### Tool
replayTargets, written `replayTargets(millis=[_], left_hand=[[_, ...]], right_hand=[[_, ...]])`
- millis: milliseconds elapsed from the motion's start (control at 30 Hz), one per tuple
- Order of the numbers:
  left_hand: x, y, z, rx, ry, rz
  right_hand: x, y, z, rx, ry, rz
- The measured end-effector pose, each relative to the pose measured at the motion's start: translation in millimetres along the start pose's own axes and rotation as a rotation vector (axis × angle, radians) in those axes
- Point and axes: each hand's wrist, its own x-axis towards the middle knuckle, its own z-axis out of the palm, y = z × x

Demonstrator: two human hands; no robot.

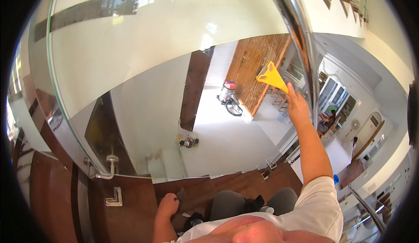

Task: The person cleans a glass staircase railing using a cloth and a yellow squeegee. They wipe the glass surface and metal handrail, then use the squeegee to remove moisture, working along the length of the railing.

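My right hand [297,107] is raised and grips the handle of a yellow plastic squeegee or scraper [273,78]. The tool's wide end points up and left, in front of a large glass railing panel [157,95]; whether it touches the glass I cannot tell. Close to the right hand runs a polished metal handrail [302,40]. My left hand [169,204] is low, near the brown wooden stairs, with its fingers curled; a small dark greyish thing [180,194] lies beside it, and whether the hand holds anything is unclear.
Metal brackets [112,164] hold the glass at the lower left. Brown wooden steps [127,216] lie below me. Through the glass, a wet-dry vacuum [227,92] stands on the lower floor by a wood-clad wall [252,69]. A seated person [326,121] is farther off at the right.
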Motion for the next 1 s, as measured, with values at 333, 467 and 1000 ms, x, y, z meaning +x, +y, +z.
replayTargets(millis=[333, 467, 1000], left_hand=[[1, -5, 5, 0.041, 0.008, -0.014], [0, -7, 4, 0.006, 0.022, 0.007], [-1, -8, 6, 0.010, 0.030, 0.064]], right_hand=[[94, -111, -10, 0.197, 0.000, -0.282], [86, -97, -11, 0.156, -0.024, -0.245], [105, -115, -24, 0.141, 0.077, -0.338]])
